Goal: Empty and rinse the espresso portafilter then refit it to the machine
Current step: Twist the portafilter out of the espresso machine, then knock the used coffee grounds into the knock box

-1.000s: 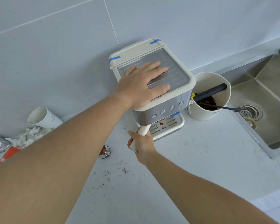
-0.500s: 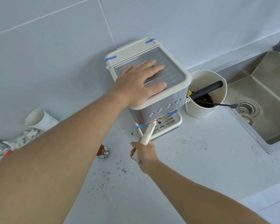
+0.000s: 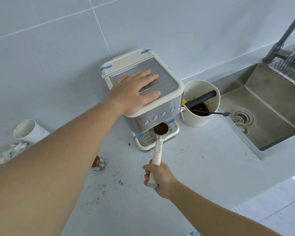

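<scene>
A cream and steel espresso machine (image 3: 162,109) stands against the tiled wall. My left hand (image 3: 136,90) lies flat on its top, fingers spread. My right hand (image 3: 157,178) grips the cream handle of the portafilter (image 3: 157,150). Its basket, full of dark brown grounds, is out from under the machine's front and hovers over the drip tray (image 3: 174,132). A cream knock box (image 3: 201,103) with a black bar and spent grounds stands just right of the machine. The steel sink (image 3: 269,106) lies at the far right.
A tamper (image 3: 98,163) lies on the counter left of my right hand. Loose coffee grounds speckle the counter in front. A paper cup (image 3: 30,131) and crumpled tissue lie at the far left. A dark spoon (image 3: 216,113) rests across the knock box rim. A dish rack (image 3: 289,60) sits behind the sink.
My right hand has pulled the portafilter out from under the machine toward me, so its filled basket now shows. My left hand has stayed flat on the machine's top.
</scene>
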Demonstrator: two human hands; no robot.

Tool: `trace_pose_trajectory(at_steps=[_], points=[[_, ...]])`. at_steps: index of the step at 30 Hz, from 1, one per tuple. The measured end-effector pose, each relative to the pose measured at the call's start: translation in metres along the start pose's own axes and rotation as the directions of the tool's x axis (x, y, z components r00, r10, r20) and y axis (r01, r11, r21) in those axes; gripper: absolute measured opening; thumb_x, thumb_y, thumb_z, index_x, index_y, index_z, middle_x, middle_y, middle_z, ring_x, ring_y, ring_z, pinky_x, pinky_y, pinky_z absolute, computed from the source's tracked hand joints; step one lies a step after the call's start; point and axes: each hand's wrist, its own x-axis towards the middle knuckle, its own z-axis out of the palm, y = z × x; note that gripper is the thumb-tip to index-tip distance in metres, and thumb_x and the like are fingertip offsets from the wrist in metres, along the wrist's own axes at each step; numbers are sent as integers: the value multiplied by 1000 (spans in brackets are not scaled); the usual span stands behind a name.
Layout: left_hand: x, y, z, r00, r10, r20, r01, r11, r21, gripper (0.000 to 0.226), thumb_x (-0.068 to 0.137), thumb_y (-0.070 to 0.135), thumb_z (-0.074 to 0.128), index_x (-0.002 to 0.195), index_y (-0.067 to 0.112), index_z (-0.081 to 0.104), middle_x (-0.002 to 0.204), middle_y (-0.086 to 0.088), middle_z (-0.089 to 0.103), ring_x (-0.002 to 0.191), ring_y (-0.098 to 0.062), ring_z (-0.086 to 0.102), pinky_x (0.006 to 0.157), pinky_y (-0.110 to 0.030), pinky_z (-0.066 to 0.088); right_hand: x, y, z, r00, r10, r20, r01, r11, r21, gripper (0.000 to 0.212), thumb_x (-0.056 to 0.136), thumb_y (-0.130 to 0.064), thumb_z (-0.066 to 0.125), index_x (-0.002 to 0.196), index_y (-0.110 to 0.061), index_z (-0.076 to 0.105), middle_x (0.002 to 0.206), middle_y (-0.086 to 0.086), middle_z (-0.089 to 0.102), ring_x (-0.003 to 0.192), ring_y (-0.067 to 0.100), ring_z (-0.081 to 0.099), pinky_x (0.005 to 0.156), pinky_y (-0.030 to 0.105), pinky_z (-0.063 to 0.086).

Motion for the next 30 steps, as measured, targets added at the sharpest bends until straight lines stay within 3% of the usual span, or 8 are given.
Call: trace_pose_trajectory(at_steps=[12,23,26,30], points=[[-3,4,-3,997,-41,63,35,996,87,71,87,69,26,152,42,16,164,13,10,149,-4,5,120,-37,1,-52,-44,-73,992,28,122,-3,980,-200,31,83,10,56,70,-12,40,58,5,46,44,20,41,42,25,37],[3,38,2,949,-310,58,303,946,114,65,91,67,20,151,45,10,163,18,4,150,-9,-1,119,-54,1,-88,-97,-128,980,14,200,48,952,-302,24,66,1,60,69,-12,41,58,5,44,45,21,40,46,28,34],[5,47,6,927,-374,28,369,923,106,63,90,67,19,150,47,11,163,20,3,151,-11,-1,118,-55,1,-94,-111,-139,977,-7,215,78,944,-321,22,66,0,60,70,-11,42,58,5,44,45,22,39,49,30,30],[5,52,9,915,-403,-4,402,913,73,63,90,67,21,150,48,13,163,20,4,151,-11,0,118,-54,0,-97,-137,-149,969,-43,242,122,938,-324,19,67,-1,60,77,-8,46,60,7,44,45,22,39,42,26,36]])
